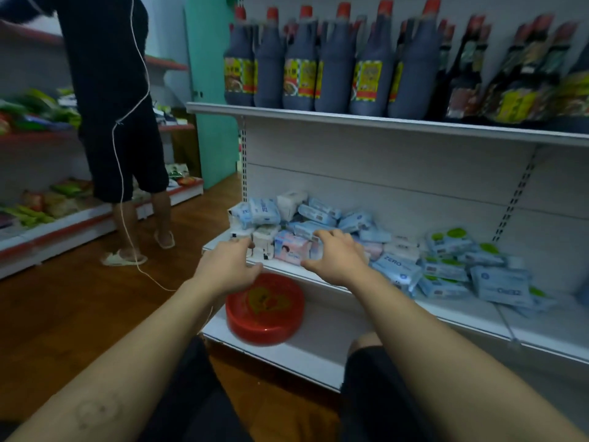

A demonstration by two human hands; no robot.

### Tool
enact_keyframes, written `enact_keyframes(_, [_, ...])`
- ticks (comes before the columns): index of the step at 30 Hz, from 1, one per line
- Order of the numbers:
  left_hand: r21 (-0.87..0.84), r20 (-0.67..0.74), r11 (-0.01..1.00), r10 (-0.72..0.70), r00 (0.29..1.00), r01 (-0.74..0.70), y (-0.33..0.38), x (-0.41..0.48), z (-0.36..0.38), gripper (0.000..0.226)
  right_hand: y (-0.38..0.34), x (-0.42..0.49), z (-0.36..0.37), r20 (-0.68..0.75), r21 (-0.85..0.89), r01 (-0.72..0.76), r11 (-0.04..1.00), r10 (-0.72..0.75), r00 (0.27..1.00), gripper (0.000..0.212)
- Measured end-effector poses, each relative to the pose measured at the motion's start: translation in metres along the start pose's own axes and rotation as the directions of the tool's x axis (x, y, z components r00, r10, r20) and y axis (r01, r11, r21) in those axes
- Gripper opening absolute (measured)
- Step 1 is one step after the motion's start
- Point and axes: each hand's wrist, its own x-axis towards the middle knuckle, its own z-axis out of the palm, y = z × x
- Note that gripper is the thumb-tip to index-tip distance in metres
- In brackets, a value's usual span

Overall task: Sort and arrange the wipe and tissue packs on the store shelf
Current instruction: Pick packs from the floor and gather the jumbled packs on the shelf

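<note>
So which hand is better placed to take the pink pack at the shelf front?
Probably the right. The right hand sits at the right edge of the pink pack, thumb by its front corner. The left hand is further left, a white box between it and the pack.

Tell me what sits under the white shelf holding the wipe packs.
A round red plastic basin rests on the white bottom shelf. The wipe shelf's front edge hides whatever lies farther back beneath it.
</note>
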Motion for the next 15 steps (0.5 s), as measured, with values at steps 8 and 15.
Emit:
enact_keyframes(8, [0.111,-0.030,0.994,0.014,0.999,-0.010,0.005,0.008,-0.013,0.056,-0.003,0.012,-0.004,-0.011,-0.040,0.092,0.995,-0.092,0.996,0.072])
enact_keyframes(15, [0.221,0.049,0.975,-0.016,0.999,0.005,-0.020,0.081,0.026,0.057,-0.007,0.097,0.039,0.081,-0.115,0.133,0.984,-0.124,0.989,0.067])
